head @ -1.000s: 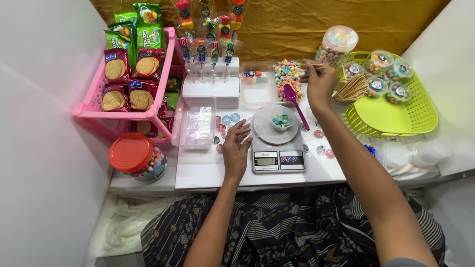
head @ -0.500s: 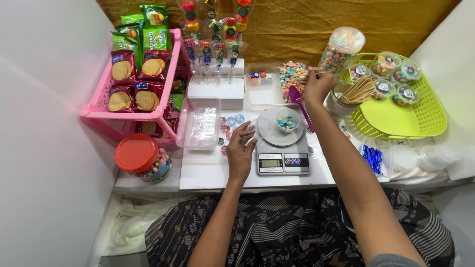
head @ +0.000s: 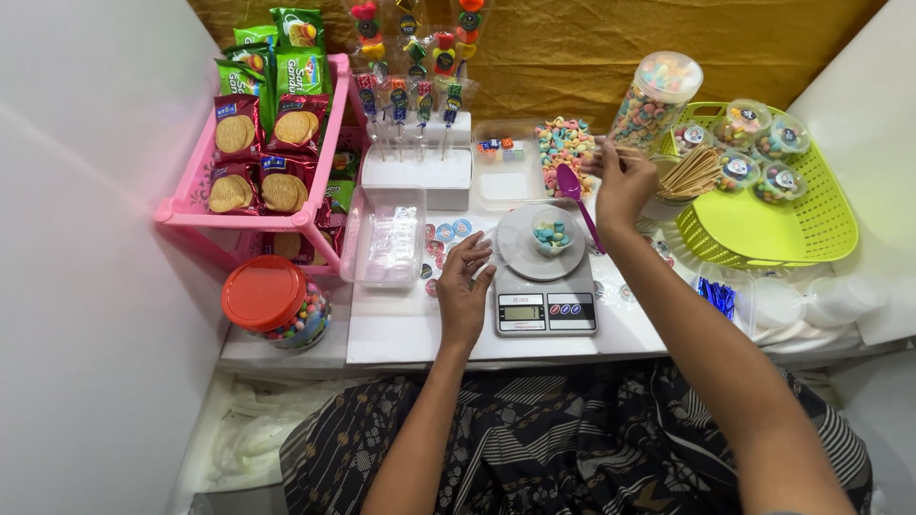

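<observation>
I see my right hand [head: 622, 181] raised over the back of the white worktop [head: 410, 329], its grip pinched shut on a thin wooden skewer [head: 625, 151] that lies almost level across the fingertips; the arm stretches forward from the lower right, wrist bent slightly inward. My left hand [head: 465, 286] rests on the worktop just beside the small white digital kitchen scale [head: 544, 286], fingers loosely curled and released, holding nothing. On the scale sits a round white dish [head: 542, 243] with a few pastel candy pieces [head: 551, 235] in its middle. A purple plastic scoop [head: 575, 195] lies between the dish and the clear tray of colourful ring candies [head: 563, 145], next to my right hand. More wooden skewers stand bundled in a cup [head: 689, 176] near the lime-green basket [head: 782, 224].
</observation>
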